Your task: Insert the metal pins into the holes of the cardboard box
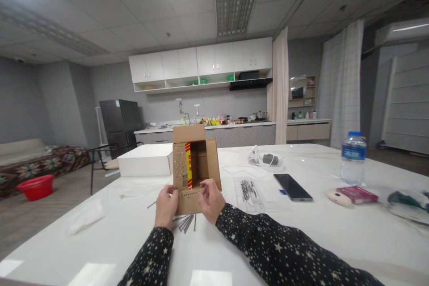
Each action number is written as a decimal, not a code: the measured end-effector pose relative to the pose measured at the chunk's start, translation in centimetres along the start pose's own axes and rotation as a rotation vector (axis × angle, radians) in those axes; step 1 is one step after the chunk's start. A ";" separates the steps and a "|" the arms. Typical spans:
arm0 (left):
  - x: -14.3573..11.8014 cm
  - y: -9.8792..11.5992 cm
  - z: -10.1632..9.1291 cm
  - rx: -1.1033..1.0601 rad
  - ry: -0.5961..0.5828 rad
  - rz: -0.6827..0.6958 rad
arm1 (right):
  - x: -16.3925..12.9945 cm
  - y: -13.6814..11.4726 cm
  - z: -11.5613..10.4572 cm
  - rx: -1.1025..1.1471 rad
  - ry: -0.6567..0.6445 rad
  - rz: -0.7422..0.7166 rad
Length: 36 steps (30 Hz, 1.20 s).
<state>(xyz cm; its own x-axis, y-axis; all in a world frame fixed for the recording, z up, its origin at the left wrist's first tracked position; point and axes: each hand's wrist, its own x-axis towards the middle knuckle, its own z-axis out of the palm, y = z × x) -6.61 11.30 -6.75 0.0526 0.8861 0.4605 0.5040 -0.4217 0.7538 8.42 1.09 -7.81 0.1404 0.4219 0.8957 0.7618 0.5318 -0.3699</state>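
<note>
An open cardboard box (181, 167) stands before me, its lower flap dotted with a row of small dark holes and its left side dotted with small pale spots. My left hand (166, 205) is at the flap's left edge, thumb and fingers pinched. A thin metal rod (151, 204), like a long nail, sticks out of that pinch to the left. My right hand (211, 200) curls closed at the flap's right side; what its fingertips hold, if anything, is too small to make out. Several similar metal rods (184, 222) lie below the flap.
To the right lie a clear case of small metal parts (248, 192), a phone (293, 187), a white corded device (264, 158), a maroon box (357, 195) and an upright water bottle (353, 158). A white box (145, 161) and crumpled plastic (87, 216) are to the left.
</note>
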 end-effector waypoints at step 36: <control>0.2 -0.7 0.3 0.013 -0.013 0.036 | 3.3 6.8 -0.8 0.129 0.478 0.590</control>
<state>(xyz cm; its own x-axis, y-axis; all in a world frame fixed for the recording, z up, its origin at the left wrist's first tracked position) -6.70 11.83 -7.34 0.0819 0.8727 0.4814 0.5132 -0.4510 0.7302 14.57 5.47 -7.13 0.7811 0.3143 0.5395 0.4004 0.4108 -0.8191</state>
